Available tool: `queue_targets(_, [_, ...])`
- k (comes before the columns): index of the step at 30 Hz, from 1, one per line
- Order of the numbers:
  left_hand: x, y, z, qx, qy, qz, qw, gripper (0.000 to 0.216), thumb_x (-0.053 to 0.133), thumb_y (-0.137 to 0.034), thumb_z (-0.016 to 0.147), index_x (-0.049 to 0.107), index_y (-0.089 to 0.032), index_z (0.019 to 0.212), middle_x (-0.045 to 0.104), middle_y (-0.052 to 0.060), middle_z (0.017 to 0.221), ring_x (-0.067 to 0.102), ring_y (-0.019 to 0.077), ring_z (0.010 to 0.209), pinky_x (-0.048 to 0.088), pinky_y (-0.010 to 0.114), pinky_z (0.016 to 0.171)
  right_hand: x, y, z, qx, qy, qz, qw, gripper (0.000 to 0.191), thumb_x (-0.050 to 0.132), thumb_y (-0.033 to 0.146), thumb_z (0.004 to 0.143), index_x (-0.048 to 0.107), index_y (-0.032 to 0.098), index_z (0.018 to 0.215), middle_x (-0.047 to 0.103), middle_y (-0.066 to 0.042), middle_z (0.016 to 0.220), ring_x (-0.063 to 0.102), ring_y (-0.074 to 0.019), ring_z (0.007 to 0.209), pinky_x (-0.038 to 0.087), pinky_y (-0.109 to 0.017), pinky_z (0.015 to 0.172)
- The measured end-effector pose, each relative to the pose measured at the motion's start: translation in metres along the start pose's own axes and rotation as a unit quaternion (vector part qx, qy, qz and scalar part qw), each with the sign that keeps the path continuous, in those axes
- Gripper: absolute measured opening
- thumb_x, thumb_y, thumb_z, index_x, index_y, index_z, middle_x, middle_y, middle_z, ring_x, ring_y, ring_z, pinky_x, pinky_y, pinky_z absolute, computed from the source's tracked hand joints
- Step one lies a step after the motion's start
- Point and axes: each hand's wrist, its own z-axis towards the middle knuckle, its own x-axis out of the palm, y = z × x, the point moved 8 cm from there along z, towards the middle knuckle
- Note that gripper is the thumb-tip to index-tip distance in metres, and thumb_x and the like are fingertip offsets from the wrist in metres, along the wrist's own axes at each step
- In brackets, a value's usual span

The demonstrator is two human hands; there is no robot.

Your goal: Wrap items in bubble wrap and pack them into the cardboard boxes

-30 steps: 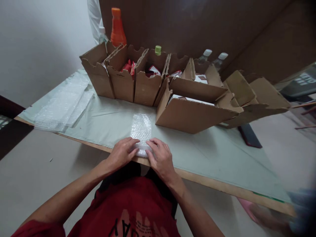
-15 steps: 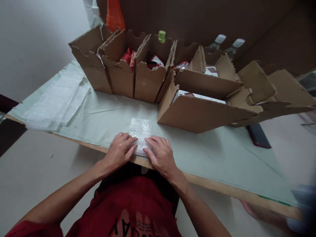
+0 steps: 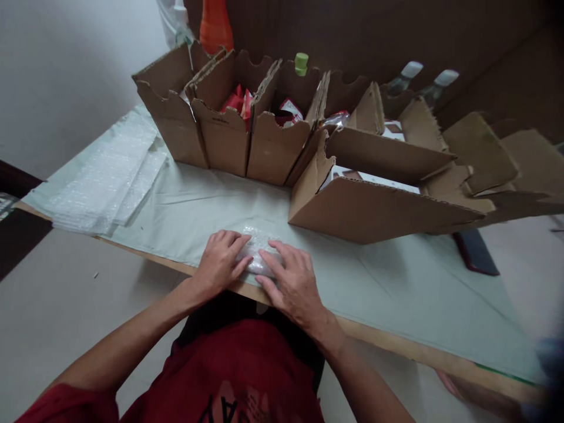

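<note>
Since both hands are on the same little bit of plastic, I'll start there. The left hand (image 3: 224, 261) has its thumb and fingers half curled on one side of a small piece of bubble wrap (image 3: 257, 239), and the right hand (image 3: 294, 281) does the same on the other side, so they're holding it between them. Gap between the hands is pretty narrow. The piece lies on a pale green cloth (image 3: 211, 214), right by the table's bare wooden edge (image 3: 379, 335), in front of the person's red shirt (image 3: 220, 364).

Just beyond the right hand there's a big cardboard box (image 3: 379, 211) with a white carton (image 3: 379, 181) poking up inside. Behind that, a row of open cardboard bins (image 3: 224, 141); one has red packets (image 3: 237, 103) in it. Over to the left, well apart from the hands, clear bubble wrap sheets (image 3: 103, 176) overlap in a pile. Way at the back stands an orange bottle (image 3: 215, 29), top cut off by the frame.
</note>
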Motion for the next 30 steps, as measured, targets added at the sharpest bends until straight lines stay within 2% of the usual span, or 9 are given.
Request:
queue_targets(5, [-0.02, 0.008, -0.015, -0.143, -0.096, -0.164, 0.971, 0.025, 0.062, -0.032, 0.095, 0.069, -0.017, 0.114, 0.07, 0.012, 0.104, 0.066, 0.0267, 0.098, 0.054, 0.044, 0.09, 0.006, -0.013, 0.009, 0.048, -0.017, 0.097, 0.994, 0.027, 0.057, 0.02, 0.098, 0.07, 0.02, 0.122, 0.073, -0.013, 0.12, 0.066, -0.0277, 0.11, 0.054, -0.044, 0.094])
queue_targets(8, [-0.003, 0.012, -0.041, -0.305, -0.056, -0.409, 0.858, 0.034, 0.069, -0.041, 0.09, 0.068, -0.019, 0.116, 0.073, 0.01, 0.106, 0.07, 0.0235, 0.097, 0.057, 0.039, 0.088, -0.007, -0.03, 0.008, 0.153, -0.095, 0.263, 0.948, 0.025, 0.055, 0.025, 0.1, 0.07, 0.021, 0.119, 0.075, -0.007, 0.11, 0.07, -0.0217, 0.1, 0.056, -0.035, 0.091])
queue_targets(11, [0.022, 0.0, -0.048, -0.384, -0.015, -0.577, 0.721, 0.054, 0.08, -0.049, 0.078, 0.067, -0.018, 0.121, 0.075, 0.01, 0.112, 0.071, 0.0255, 0.105, 0.056, 0.038, 0.093, -0.007, -0.018, 0.003, 0.165, -0.044, 0.364, 0.915, 0.022, 0.058, 0.029, 0.097, 0.072, 0.022, 0.112, 0.076, -0.005, 0.105, 0.071, -0.0194, 0.094, 0.057, -0.031, 0.087])
queue_targets(13, [0.032, -0.009, -0.04, -0.386, -0.002, -0.616, 0.687, 0.049, 0.084, -0.048, 0.074, 0.07, -0.018, 0.109, 0.075, 0.006, 0.098, 0.07, 0.0229, 0.096, 0.056, 0.033, 0.087, -0.011, -0.011, -0.006, 0.16, -0.028, 0.369, 0.915, 0.018, 0.062, 0.029, 0.094, 0.073, 0.023, 0.107, 0.074, -0.006, 0.109, 0.07, -0.0209, 0.101, 0.055, -0.034, 0.093])
queue_targets(17, [0.041, -0.035, -0.013, -0.32, 0.05, -0.61, 0.723, 0.027, 0.08, -0.038, 0.078, 0.07, -0.02, 0.095, 0.068, 0.0, 0.081, 0.063, 0.016, 0.075, 0.053, 0.025, 0.07, -0.028, -0.031, -0.034, 0.212, -0.088, 0.377, 0.897, 0.047, 0.071, 0.031, 0.084, 0.064, 0.024, 0.13, 0.062, -0.013, 0.14, 0.063, -0.0277, 0.124, 0.055, -0.04, 0.1])
queue_targets(19, [0.037, -0.052, 0.004, -0.248, 0.084, -0.577, 0.773, 0.02, 0.074, -0.037, 0.083, 0.071, -0.02, 0.093, 0.067, 0.004, 0.091, 0.064, 0.0175, 0.079, 0.054, 0.027, 0.071, -0.028, -0.039, -0.045, 0.218, -0.037, 0.433, 0.874, 0.046, 0.068, 0.032, 0.088, 0.063, 0.026, 0.133, 0.07, -0.011, 0.128, 0.07, -0.0255, 0.109, 0.059, -0.036, 0.089])
queue_targets(22, [0.012, -0.074, 0.037, -0.098, 0.067, -0.478, 0.87, 0.021, 0.069, -0.041, 0.09, 0.072, -0.022, 0.098, 0.064, 0.008, 0.107, 0.065, 0.0217, 0.093, 0.058, 0.032, 0.078, -0.051, -0.056, -0.058, 0.216, 0.0, 0.442, 0.87, 0.023, 0.06, 0.038, 0.095, 0.074, 0.025, 0.109, 0.075, -0.003, 0.09, 0.071, -0.0199, 0.079, 0.058, -0.028, 0.072])
queue_targets(26, [-0.039, -0.088, 0.095, 0.046, -0.066, -0.306, 0.949, 0.056, 0.068, -0.041, 0.093, 0.05, -0.031, 0.146, 0.051, 0.013, 0.142, 0.056, 0.0289, 0.128, 0.052, 0.047, 0.106, -0.14, -0.097, -0.057, 0.249, -0.079, 0.343, 0.902, 0.023, 0.065, 0.043, 0.095, 0.076, 0.028, 0.107, 0.075, -0.002, 0.087, 0.069, -0.0184, 0.071, 0.055, -0.025, 0.061])
queue_targets(30, [-0.051, -0.091, 0.147, 0.08, -0.125, -0.18, 0.972, 0.042, 0.066, -0.025, 0.093, 0.059, -0.025, 0.134, 0.034, 0.015, 0.161, 0.043, 0.0347, 0.145, 0.045, 0.055, 0.115, -0.24, -0.118, -0.002, 0.213, -0.19, 0.181, 0.941, 0.029, 0.07, 0.049, 0.09, 0.076, 0.03, 0.112, 0.076, -0.003, 0.097, 0.068, -0.0187, 0.077, 0.053, -0.026, 0.063])
